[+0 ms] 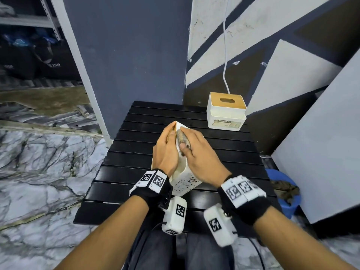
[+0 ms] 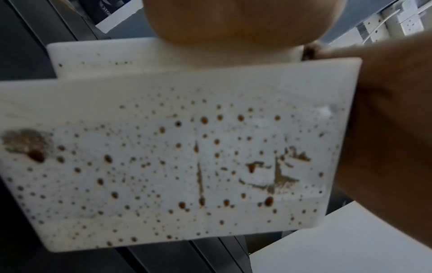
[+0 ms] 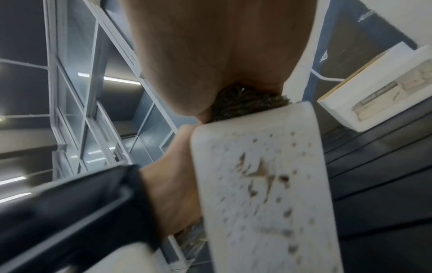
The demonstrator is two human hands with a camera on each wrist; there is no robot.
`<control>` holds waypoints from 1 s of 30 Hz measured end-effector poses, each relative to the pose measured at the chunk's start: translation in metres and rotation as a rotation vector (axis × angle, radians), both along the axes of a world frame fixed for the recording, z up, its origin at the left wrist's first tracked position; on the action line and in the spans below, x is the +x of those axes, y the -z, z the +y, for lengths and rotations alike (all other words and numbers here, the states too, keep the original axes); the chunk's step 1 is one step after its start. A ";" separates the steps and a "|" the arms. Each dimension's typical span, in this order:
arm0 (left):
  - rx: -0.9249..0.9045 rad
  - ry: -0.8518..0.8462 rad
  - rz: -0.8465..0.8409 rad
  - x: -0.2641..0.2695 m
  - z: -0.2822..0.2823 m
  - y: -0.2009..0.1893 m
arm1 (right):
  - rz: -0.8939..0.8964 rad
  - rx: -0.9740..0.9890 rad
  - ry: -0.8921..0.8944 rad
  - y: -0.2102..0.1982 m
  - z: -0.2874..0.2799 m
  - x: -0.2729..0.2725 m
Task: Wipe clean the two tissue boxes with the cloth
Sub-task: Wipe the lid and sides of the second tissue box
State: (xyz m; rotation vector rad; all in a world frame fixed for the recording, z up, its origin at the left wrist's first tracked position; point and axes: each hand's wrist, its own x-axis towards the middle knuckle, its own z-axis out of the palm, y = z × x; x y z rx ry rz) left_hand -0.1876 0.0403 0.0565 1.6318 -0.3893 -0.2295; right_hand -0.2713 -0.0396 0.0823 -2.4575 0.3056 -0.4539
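A white tissue box (image 1: 185, 184) speckled with brown stains stands tilted on the black slatted table (image 1: 126, 172). My left hand (image 1: 166, 151) holds its left side, fingers along the face and thumb over the top edge. My right hand (image 1: 196, 151) grips a dirty grey cloth (image 1: 182, 138) and presses it on the box's upper face. The left wrist view shows the stained face (image 2: 187, 157) close up. In the right wrist view the cloth (image 3: 247, 103) sits bunched under my palm at the box's edge (image 3: 257, 184). A second white tissue box (image 1: 226, 114) with a wooden lid stands at the table's back right.
A blue bucket (image 1: 292, 207) with a rag inside sits on the floor right of the table. A white cable (image 1: 225, 55) hangs down the wall behind the second box. A dark pillar rises behind the table. A marble-patterned floor lies to the left.
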 end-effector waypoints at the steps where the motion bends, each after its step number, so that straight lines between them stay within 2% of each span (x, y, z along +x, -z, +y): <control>1: 0.003 0.002 -0.005 -0.001 -0.001 0.000 | 0.019 0.011 0.003 -0.003 -0.009 0.009; 5: 0.016 0.012 -0.028 -0.003 -0.005 -0.001 | 0.120 0.046 0.022 -0.011 -0.038 0.035; 7: 0.020 0.006 -0.038 -0.004 -0.006 -0.001 | 0.108 0.065 0.033 -0.009 -0.040 0.036; 12: 0.004 -0.007 -0.001 0.000 0.001 -0.001 | -0.014 0.042 -0.001 0.003 -0.004 -0.002; 16: -0.002 0.006 0.006 0.000 0.003 -0.003 | -0.027 0.036 -0.037 0.009 0.015 -0.029; 22: -0.002 0.021 -0.013 -0.003 0.000 -0.003 | 0.000 0.072 0.012 -0.008 -0.014 0.018; 26: 0.000 0.023 -0.021 -0.003 -0.002 -0.003 | 0.093 0.134 0.067 -0.015 -0.037 0.054; 30: -0.009 -0.003 -0.012 -0.003 -0.001 -0.003 | 0.061 0.125 0.053 -0.013 -0.031 0.044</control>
